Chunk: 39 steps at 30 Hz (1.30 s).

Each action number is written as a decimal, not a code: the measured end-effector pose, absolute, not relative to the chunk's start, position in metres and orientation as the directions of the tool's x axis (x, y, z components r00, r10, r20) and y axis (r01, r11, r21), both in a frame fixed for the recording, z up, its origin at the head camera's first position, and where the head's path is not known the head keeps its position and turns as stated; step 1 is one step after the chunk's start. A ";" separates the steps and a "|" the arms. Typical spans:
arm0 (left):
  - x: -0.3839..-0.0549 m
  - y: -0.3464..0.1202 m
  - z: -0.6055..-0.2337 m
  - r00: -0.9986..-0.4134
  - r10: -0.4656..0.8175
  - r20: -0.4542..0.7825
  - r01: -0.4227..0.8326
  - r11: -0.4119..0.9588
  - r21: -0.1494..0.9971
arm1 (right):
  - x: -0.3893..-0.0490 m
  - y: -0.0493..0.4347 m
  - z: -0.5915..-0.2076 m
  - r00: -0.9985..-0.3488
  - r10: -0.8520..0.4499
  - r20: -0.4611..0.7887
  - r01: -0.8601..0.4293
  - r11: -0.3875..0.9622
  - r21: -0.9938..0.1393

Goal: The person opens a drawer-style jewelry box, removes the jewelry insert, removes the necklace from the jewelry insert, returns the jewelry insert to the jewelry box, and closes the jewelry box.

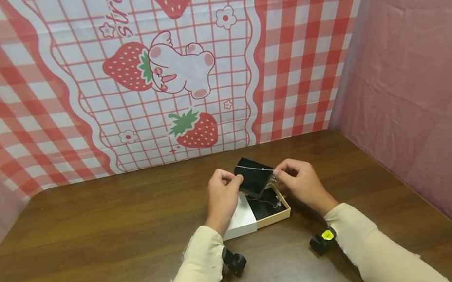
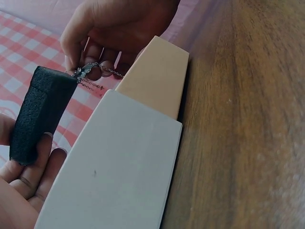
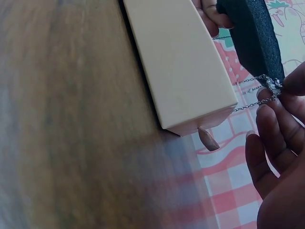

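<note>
- Here we are with the black pad (image 1: 254, 179), raised and tilted over the open box, nearer the worktop's right edge than its left.
- The left hand (image 1: 223, 199) has it by the left end, thumb in front, fingers tucked behind: a proper grip.
- And look at the right hand (image 1: 305, 186)! Thumb and forefinger pinch the silver chain (image 1: 252, 168) right at the pad's opposite side, the other fingers loosely bent.
- That chain runs across the pad's face from one hand to the other; small shiny charms (image 3: 273, 86) bunch at the right fingertips, with fine strands trailing toward the box.
- Down below, the pale tan drawer (image 1: 281, 216) pokes out of its white sleeve (image 1: 241, 222), open end toward the worktop's right edge.
- Inside the drawer, a black lining (image 1: 262, 210) with more thin chain across it, and a small tab (image 3: 208, 140) sticks out of the end wall.
- All this on the brown wooden worktop (image 1: 104, 239); along its far edge rises a red-and-white checked cloth (image 1: 300, 50) with strawberries, and a pink cloth (image 1: 431, 64) lines the right edge.
</note>
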<state>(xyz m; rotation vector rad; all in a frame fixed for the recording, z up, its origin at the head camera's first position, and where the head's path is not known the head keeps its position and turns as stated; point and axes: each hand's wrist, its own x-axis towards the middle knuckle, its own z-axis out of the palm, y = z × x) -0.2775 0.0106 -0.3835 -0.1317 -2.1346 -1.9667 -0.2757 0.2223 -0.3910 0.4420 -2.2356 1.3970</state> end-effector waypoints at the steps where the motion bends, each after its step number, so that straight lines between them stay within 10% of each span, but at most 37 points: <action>1: -0.277 0.011 -0.384 -0.968 -0.093 0.231 0.223 0.090 0.971 | -0.276 0.223 -0.392 -0.839 -0.022 0.544 -0.500 0.428 -0.753; 39: -0.278 0.012 -0.382 -0.972 -0.070 0.226 0.210 0.179 0.961 | -0.255 0.206 -0.362 -0.813 0.053 0.580 -0.509 0.418 -0.752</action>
